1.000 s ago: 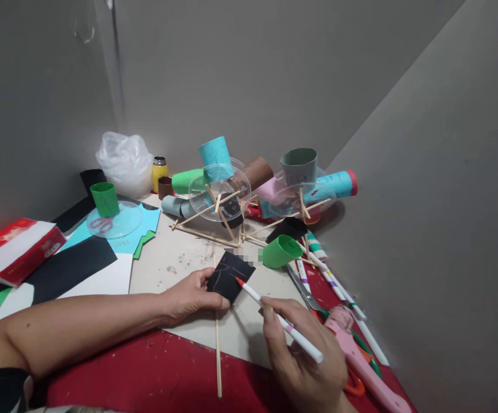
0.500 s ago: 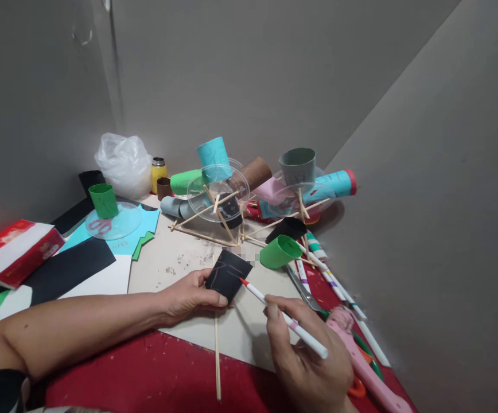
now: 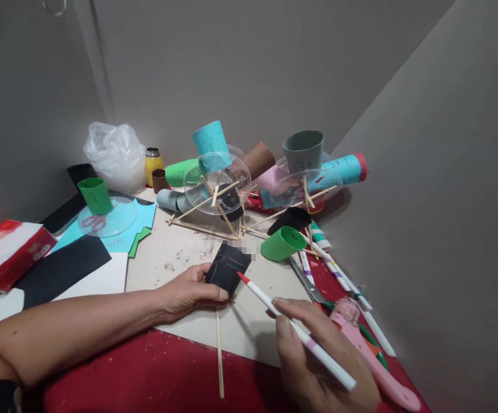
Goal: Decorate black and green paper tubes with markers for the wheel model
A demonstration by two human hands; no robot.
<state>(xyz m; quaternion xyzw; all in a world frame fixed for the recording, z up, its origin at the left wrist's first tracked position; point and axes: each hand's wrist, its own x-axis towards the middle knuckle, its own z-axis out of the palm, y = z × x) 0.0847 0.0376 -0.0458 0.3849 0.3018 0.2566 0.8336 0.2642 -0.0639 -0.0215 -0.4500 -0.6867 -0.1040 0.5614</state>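
Note:
My left hand grips a small black paper tube by its lower left side, thumb in front. Faint reddish lines are drawn across the tube's face. In my right hand is a white felt-tip pen with a red tip, pinched between thumb and fingers. The tip points at the right edge of the black tube; whether it touches cannot be made out. Thin wooden sticks lie under my left hand. Just beyond the tube, a green paper tube rests on its side.
Stick frames with clear lids and coloured paper tubes stand at the back. Scissors, a pink-handled tool and several pens line the right edge. Paper sheets, a red packet and a plastic bag occupy the left.
My right hand and the pen have moved down and to the right, nearer the camera. The black tube is turned slightly in my left hand. The view has shifted a little.

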